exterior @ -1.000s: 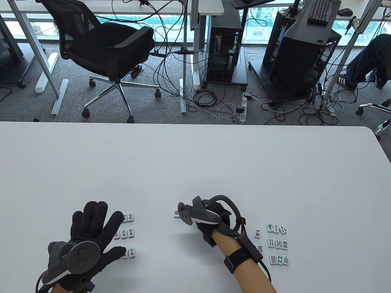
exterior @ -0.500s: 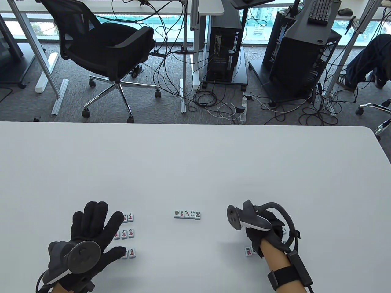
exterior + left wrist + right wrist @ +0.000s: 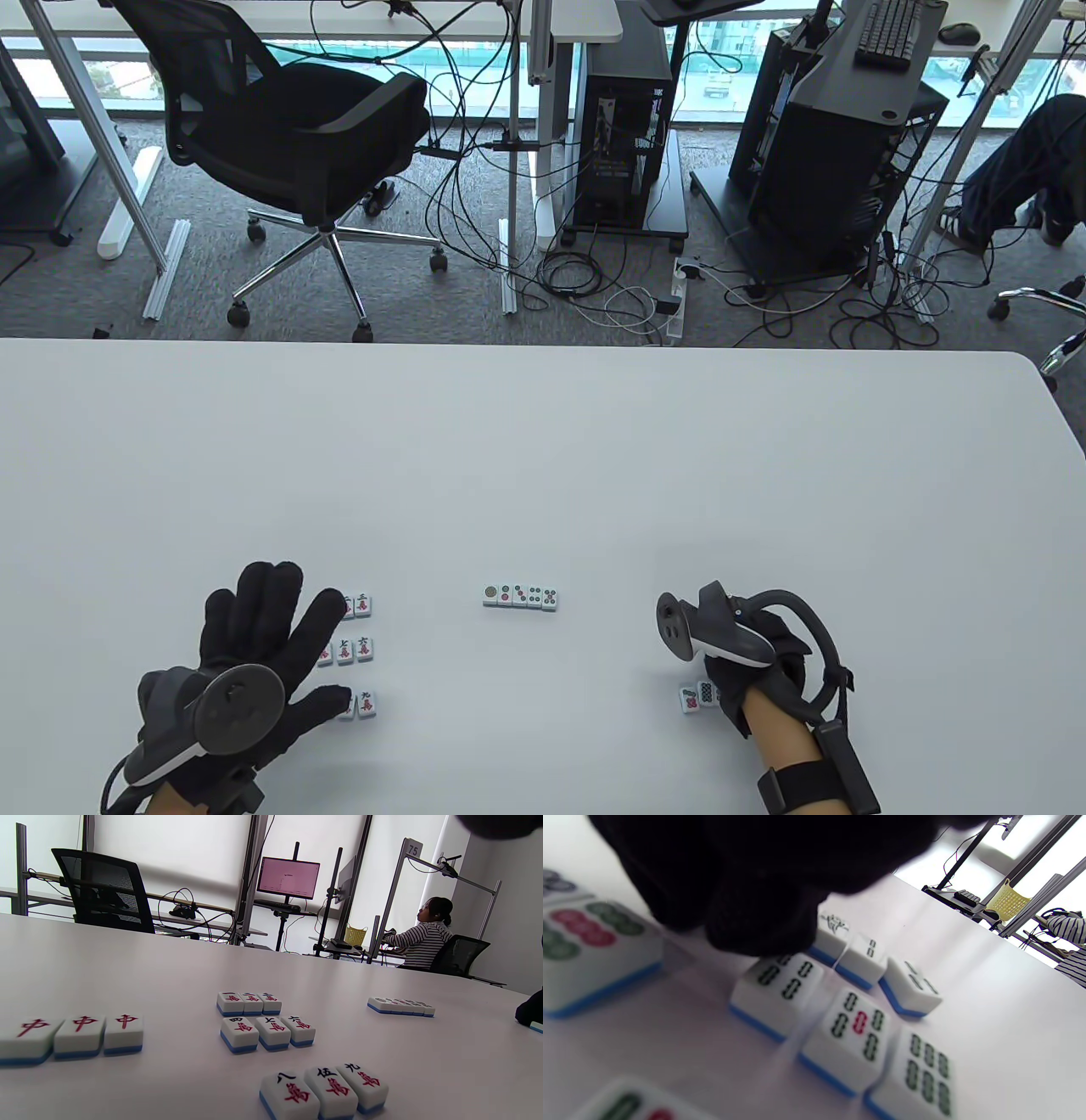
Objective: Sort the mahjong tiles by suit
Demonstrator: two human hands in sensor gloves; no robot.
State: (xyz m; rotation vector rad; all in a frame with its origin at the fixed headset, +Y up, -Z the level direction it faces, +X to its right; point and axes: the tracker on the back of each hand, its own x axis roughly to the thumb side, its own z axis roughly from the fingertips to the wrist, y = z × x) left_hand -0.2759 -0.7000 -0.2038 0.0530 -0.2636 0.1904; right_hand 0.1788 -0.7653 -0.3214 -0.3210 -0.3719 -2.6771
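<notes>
Table view: right hand [image 3: 747,654] perhaps on tiles [image 3: 698,696].

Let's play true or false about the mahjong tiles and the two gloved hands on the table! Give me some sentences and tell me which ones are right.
1. The row of dot tiles in the middle of the table has four tiles. True.
2. The left hand lies with its fingers spread out. True.
3. The right hand is up over the row of dot tiles. False: it is down near the bamboo tiles on the right.
4. The character tiles by the left hand carry green writing. False: red and black.
5. Three red-marked tiles sit in a row. True.
</notes>
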